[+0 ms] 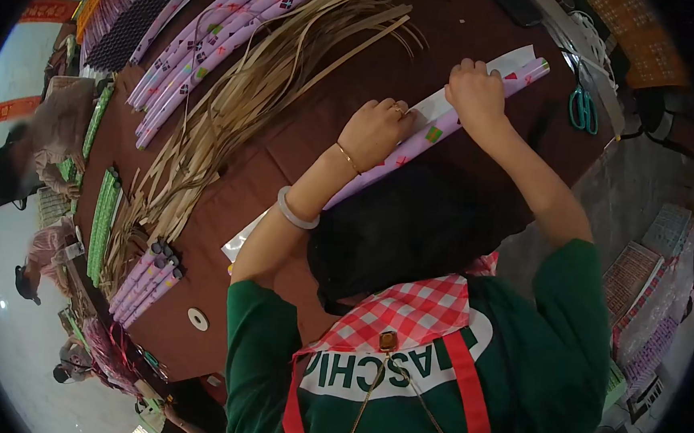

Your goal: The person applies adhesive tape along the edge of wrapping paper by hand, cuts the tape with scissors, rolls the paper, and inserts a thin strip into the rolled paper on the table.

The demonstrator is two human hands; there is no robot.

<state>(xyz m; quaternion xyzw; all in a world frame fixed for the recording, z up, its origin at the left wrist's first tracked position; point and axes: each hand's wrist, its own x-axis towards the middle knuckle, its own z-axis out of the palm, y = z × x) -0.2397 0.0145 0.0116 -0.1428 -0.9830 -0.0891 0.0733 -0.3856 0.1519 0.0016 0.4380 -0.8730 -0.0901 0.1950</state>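
My left hand (379,129), with a ring on a finger and a bracelet and pale bangle up the arm, curls its fingers over a long purple patterned paper roll (429,139). Farther along the same roll, my right hand (476,95) grips it near the far end, fingers bent. White paper (437,104), seemingly the sheet's underside, shows beyond the roll. The roll lies slantwise on a brown-covered table (245,177), along the edge near my black apron (406,229). My fingertips are partly hidden.
Long flat brown strips (233,112) lie beside purple patterned tubes (214,42). Shorter purple tubes (147,283), green tubes (102,227) and a small white ring-shaped roll (197,319) are at left. Teal-handled scissors (584,111) lie at right. Other people sit along the far side.
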